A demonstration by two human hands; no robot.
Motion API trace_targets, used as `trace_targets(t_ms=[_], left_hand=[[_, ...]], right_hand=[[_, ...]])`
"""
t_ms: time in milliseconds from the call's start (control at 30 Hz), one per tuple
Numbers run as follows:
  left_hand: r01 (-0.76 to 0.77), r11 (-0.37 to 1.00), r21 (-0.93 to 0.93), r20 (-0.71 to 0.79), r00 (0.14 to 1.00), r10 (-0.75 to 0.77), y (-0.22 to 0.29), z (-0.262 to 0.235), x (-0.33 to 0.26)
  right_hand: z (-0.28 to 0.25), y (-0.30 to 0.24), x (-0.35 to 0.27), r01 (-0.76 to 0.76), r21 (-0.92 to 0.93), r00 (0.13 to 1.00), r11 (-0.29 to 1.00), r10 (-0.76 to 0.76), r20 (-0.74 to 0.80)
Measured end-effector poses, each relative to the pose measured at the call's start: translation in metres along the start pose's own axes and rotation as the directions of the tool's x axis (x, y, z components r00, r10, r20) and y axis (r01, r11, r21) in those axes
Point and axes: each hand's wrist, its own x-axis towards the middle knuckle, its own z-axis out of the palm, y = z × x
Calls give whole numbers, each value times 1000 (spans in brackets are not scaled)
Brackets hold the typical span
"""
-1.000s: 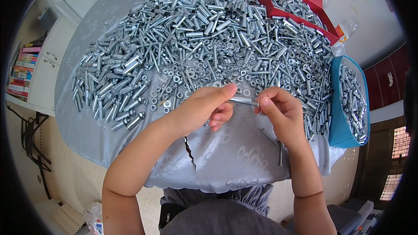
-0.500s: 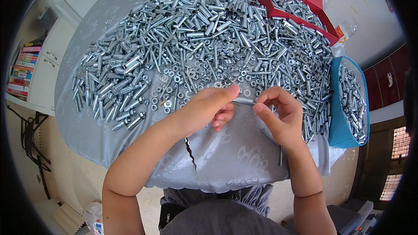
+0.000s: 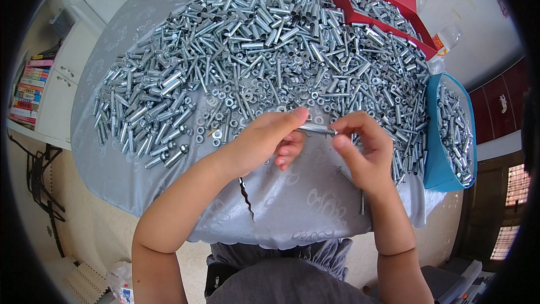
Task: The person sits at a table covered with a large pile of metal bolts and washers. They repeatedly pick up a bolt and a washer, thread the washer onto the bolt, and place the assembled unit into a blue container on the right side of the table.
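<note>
Over the near middle of the table, my left hand [image 3: 275, 135] is closed round a silver expansion bolt [image 3: 313, 128], a metal sleeve on a bolt with a small nut and washer at its end. The bolt points right, and its other end is hidden in my palm. The thumb and forefinger of my right hand [image 3: 365, 145] are curled at the nut end, pinching at its tip. Just beyond both hands lie loose nuts and washers [image 3: 229, 102]. Two long loose bolts [image 3: 362, 201] rest beneath my right wrist.
A large heap of metal sleeves and bolts [image 3: 247, 28] covers the grey tablecloth [image 3: 281, 208]. Finished-looking anchors [image 3: 149, 115] are piled left. A red box [image 3: 422, 34] and a blue bin [image 3: 433, 152], both holding hardware, stand right. A wavy dark strip [image 3: 246, 198] lies near my left forearm.
My right fingertips have shifted slightly right, baring the nut and washer at the bolt's end. My left hand has stayed almost still, holding the bolt.
</note>
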Motion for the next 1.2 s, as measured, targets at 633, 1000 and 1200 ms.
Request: trace_targets(t_ms=[633,1000,1200], left_hand=[[-105,994,-44,40,994,106,1,-7,2],[-63,998,-25,43,997,64,0,-8,1],[-63,998,-29,53,997,65,1,-8,2]], right_hand=[[-13,13,6,113,-596,989,795,-34,142],[-14,11,5,191,-650,975,735,-64,214],[-12,13,5,193,-673,977,714,-77,199]])
